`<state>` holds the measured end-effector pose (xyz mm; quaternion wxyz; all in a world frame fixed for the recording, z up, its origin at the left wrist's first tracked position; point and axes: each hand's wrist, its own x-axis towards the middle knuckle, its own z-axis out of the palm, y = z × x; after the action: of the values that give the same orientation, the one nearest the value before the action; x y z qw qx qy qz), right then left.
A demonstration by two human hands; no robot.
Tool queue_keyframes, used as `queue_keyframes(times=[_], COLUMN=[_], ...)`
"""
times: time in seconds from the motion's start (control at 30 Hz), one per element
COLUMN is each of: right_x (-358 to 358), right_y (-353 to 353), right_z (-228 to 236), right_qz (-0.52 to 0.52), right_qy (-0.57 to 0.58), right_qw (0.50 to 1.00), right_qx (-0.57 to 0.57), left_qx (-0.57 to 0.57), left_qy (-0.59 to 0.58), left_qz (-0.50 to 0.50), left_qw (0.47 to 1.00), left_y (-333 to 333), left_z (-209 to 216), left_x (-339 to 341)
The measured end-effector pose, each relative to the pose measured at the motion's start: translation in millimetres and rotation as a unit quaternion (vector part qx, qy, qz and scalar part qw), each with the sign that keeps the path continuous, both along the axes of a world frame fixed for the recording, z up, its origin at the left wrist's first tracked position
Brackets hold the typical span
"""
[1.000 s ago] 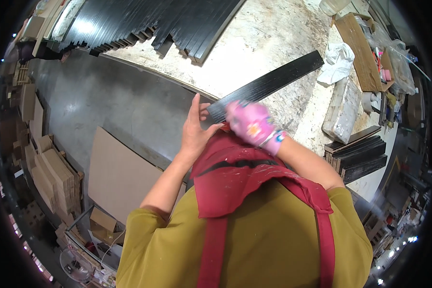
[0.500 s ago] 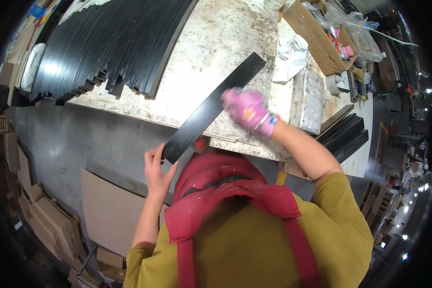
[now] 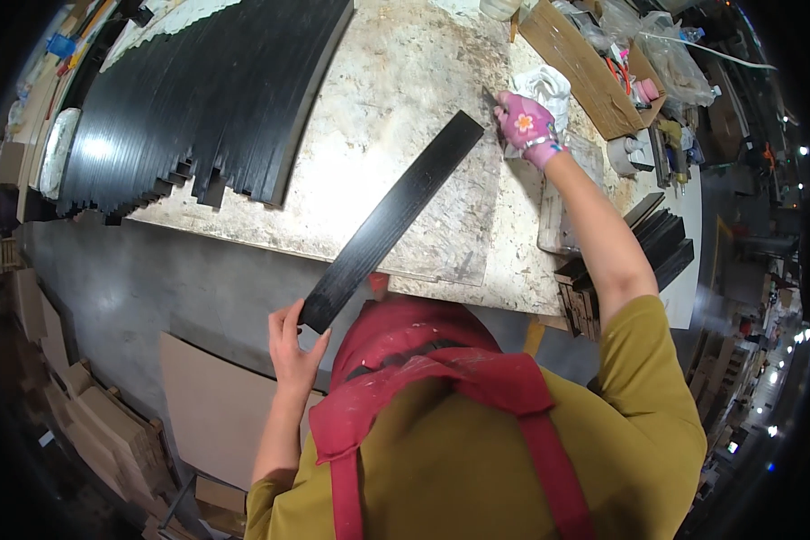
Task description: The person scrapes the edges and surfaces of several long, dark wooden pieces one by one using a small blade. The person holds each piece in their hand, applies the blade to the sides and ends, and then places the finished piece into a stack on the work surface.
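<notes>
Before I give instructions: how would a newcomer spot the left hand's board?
Find the pale table. A black board slants over its front edge, near end at the left hand. Unlike the side-by-side boards farther left, it lies alone.

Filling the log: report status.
Bare left hand holding near end of long black wood-grained plank. Pink-gloved right hand off plank, gripping thin dark object. Crumpled white cloth nearby.

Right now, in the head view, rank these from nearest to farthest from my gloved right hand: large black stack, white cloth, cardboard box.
1. White cloth: right beside the gloved right hand.
2. Cardboard box: beyond the cloth, to the upper right.
3. Large black stack: well across to the left.
</notes>
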<state>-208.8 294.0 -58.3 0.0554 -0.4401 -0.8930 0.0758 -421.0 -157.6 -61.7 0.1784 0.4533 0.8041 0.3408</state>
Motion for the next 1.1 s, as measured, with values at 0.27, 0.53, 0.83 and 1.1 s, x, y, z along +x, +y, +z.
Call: queue_keyframes(times=[0.27, 0.53, 0.83, 1.1], right_x=[-42, -58, -8, -6], right_y=[-93, -154, -33, -106], right_z=[-9, 18, 16, 67], right_qz=[0.111, 0.299, 0.119, 0.063], right_qy=[-0.010, -0.033, 0.158, 0.221], right_qw=[0.988, 0.948, 0.957, 0.933], right_qx=[-0.107, -0.103, -0.211, -0.276], left_qx=[0.007, -0.037, -0.068, -0.010], left_qy=[-0.012, -0.058, -0.366, -0.441], left_qz=[-0.002, -0.001, 0.020, 0.091], left_qw=[1.000, 0.998, 0.928, 0.893], left_y=[-2, 4, 10, 45], left_z=[-1, 10, 0, 33], left_x=[0, -2, -16, -9])
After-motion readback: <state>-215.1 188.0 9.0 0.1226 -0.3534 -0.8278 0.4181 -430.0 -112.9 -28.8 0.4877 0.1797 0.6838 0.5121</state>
